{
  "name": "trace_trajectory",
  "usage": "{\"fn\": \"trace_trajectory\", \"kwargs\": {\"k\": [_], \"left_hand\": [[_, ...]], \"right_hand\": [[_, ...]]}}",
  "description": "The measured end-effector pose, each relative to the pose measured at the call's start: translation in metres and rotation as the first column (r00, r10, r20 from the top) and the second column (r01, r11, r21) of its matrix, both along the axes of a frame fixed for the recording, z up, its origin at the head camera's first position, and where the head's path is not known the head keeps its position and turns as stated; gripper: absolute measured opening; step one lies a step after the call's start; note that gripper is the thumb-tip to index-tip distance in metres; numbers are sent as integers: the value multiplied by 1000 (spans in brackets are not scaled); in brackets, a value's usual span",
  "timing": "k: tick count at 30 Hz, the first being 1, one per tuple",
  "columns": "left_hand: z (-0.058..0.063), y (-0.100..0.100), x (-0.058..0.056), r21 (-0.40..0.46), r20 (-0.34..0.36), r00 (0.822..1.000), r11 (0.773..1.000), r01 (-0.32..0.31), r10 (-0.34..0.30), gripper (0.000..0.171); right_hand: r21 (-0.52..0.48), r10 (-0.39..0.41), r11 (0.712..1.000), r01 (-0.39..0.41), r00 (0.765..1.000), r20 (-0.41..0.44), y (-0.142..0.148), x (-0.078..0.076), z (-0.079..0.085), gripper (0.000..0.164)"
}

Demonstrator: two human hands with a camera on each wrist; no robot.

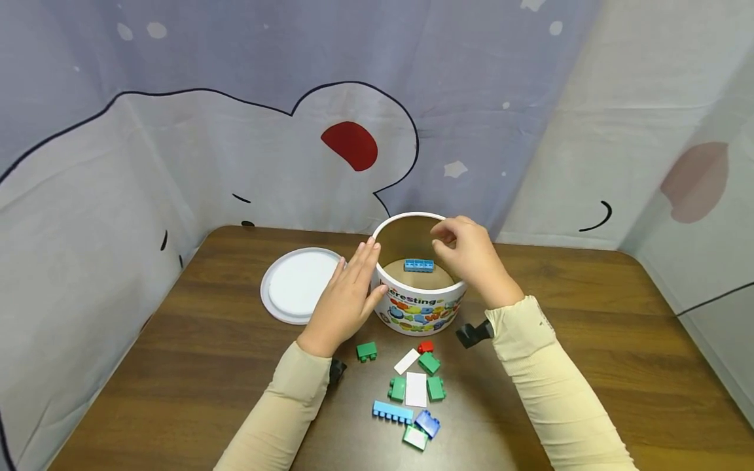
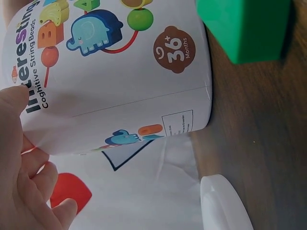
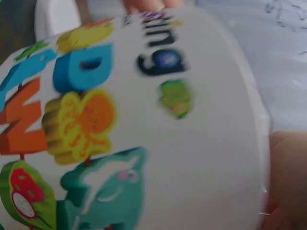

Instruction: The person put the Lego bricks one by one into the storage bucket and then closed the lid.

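Observation:
A round white tub [image 1: 417, 314] with printed toy pictures stands at the table's middle. On its floor lies a blue toy brick [image 1: 419, 265]. My left hand [image 1: 349, 294] rests against the tub's left side with its fingers straight, and in the left wrist view those fingers [image 2: 36, 163] touch the wall near the rim. Over the right rim, my right hand [image 1: 468, 255] reaches in with loosely bent fingers; a gap shows between thumb and forefinger, with nothing held there. The right wrist view is mostly filled by the tub's printed wall [image 3: 206, 143], blurred.
A white round lid [image 1: 297, 284] lies left of the tub. In front are several green bricks [image 1: 366, 352], a red brick [image 1: 425, 347], a light blue brick [image 1: 392, 413], a dark blue brick [image 1: 427, 424] and white pieces [image 1: 415, 390]. A printed curtain [image 1: 283, 157] hangs behind the table.

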State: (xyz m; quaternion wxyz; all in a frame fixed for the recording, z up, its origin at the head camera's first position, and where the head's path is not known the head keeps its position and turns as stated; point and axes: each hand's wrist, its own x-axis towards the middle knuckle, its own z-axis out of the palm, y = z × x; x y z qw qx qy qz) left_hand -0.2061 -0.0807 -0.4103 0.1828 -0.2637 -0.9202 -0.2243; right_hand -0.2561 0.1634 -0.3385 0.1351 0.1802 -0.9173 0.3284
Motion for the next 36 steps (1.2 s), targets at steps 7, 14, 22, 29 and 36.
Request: {"fn": "trace_trajectory", "kwargs": {"k": [7, 14, 22, 29, 36], "left_hand": [[0, -1, 0, 0, -1, 1000, 1000, -5, 5, 71], [-1, -2, -1, -2, 4, 1000, 1000, -11, 11, 72], [-1, -3, -1, -2, 8, 1000, 1000, -10, 10, 72], [-2, -3, -2, 1, 4, 1000, 1000, -5, 5, 72], [-3, -3, -2, -3, 7, 1000, 1000, -7, 7, 72]], "right_hand": [[-127, 16, 991, -37, 987, -162, 11, 33, 9, 11], [-139, 135, 975, -170, 963, -235, 22, 68, 8, 15], [-85, 311, 938, -335, 926, -215, 29, 89, -9, 20], [-35, 361, 929, -369, 922, -140, 28, 92, -32, 20], [40, 379, 925, -379, 925, -2, 28, 91, -53, 17]]}}
